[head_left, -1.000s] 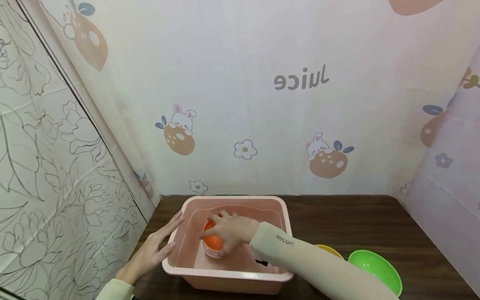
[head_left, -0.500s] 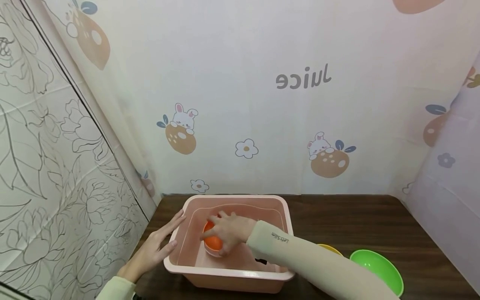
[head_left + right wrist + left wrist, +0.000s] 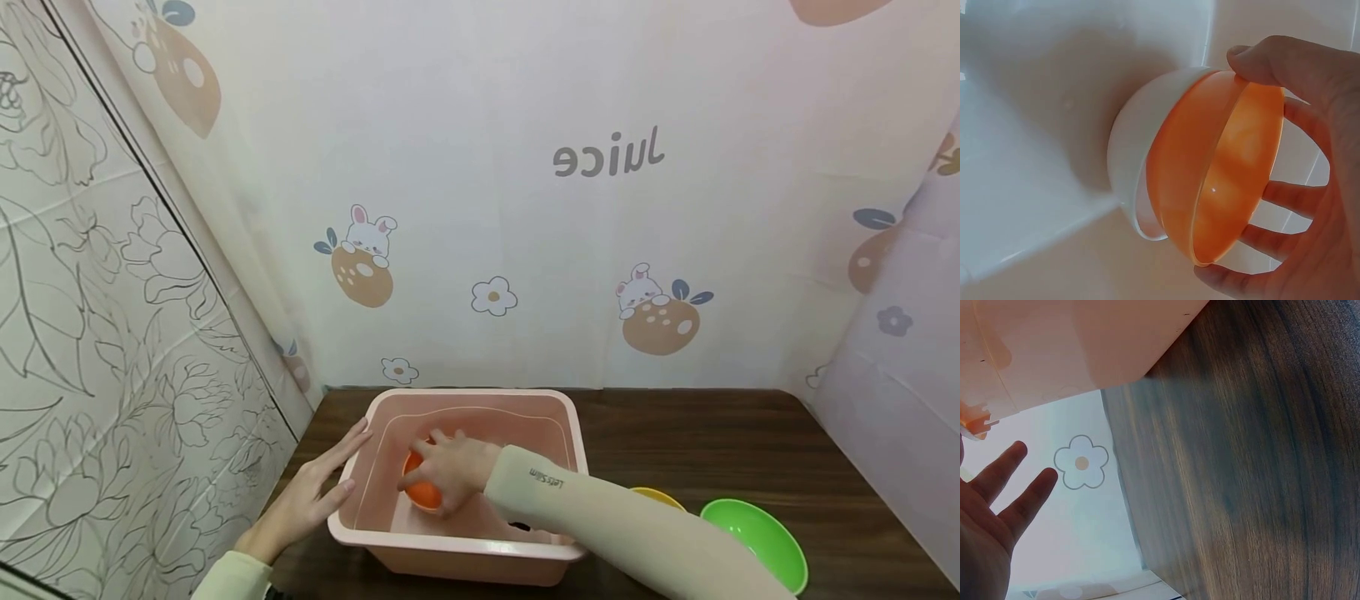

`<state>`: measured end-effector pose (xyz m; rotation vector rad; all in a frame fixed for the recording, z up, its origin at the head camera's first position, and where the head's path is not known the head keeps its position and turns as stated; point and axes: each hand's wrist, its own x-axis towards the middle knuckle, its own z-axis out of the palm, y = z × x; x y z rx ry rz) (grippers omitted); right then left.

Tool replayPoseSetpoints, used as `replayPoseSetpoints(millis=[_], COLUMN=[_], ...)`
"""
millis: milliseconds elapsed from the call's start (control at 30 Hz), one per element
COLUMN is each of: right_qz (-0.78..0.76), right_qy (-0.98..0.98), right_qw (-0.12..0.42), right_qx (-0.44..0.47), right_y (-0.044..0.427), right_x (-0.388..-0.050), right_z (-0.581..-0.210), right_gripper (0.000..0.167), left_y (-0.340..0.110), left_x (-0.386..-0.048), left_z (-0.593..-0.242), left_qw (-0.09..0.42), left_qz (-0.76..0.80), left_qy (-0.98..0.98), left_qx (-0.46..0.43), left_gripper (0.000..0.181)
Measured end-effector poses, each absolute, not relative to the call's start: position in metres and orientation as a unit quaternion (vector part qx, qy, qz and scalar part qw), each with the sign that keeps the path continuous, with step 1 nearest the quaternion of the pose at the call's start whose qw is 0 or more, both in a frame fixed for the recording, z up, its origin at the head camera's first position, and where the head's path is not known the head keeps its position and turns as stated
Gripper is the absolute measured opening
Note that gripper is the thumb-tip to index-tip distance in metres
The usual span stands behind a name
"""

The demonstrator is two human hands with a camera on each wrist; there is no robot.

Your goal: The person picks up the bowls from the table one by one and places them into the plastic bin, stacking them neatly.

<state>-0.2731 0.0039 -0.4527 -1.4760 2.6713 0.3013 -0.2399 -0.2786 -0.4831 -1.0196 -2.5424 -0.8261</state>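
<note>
Inside the pink plastic basin point(image 3: 457, 545) is an orange bowl point(image 3: 422, 495). My right hand point(image 3: 459, 467) grips it by the rim, with thumb and fingers spread around the edge. In the right wrist view the orange bowl sits tilted, partly inside a whitish bowl point(image 3: 1132, 134), with a gap between their rims on one side. The whitish bowl is mostly hidden in the head view. My left hand point(image 3: 300, 508) rests on the basin's left rim with fairly straight fingers. In the left wrist view, two of its fingers point(image 3: 1030, 503) stick out beside the basin wall.
A green bowl point(image 3: 757, 542) stands on the dark wooden table point(image 3: 690, 442) to the right. Next to it is a yellow bowl point(image 3: 658, 497), largely behind my right sleeve. Patterned sheets point(image 3: 487, 208) enclose the table at the back and sides.
My right hand has shifted slightly left in the basin, and the whitish bowl below the orange one has dropped from the head view. My left hand stays on the rim.
</note>
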Motion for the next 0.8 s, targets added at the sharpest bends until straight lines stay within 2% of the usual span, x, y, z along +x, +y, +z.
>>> replayPoseSetpoints(millis=[233, 567, 800], right_qz=[0.114, 0.136, 0.135], right_qy=[0.871, 0.866, 0.868], right_qw=[0.025, 0.047, 0.052], right_qx=[-0.478, -0.479, -0.475], right_y=[0.0031, 0.0014, 0.0029], right_x=[-0.2730, -0.2730, -0.2708], right_z=[-0.4557, -0.4611, -0.4607], right_gripper=[0.055, 0.056, 0.049], left_y=[-0.2780, -0.2772, -0.2775], left_x=[-0.2401, -0.2399, -0.2399], left_z=[-0.4832, -0.4825, -0.4838], left_qw=[0.142, 0.135, 0.139], left_qz=[-0.285, -0.289, -0.287], left_qy=[-0.880, -0.881, -0.880], left_qx=[-0.353, -0.348, -0.351], left_gripper=[0.066, 0.067, 0.067])
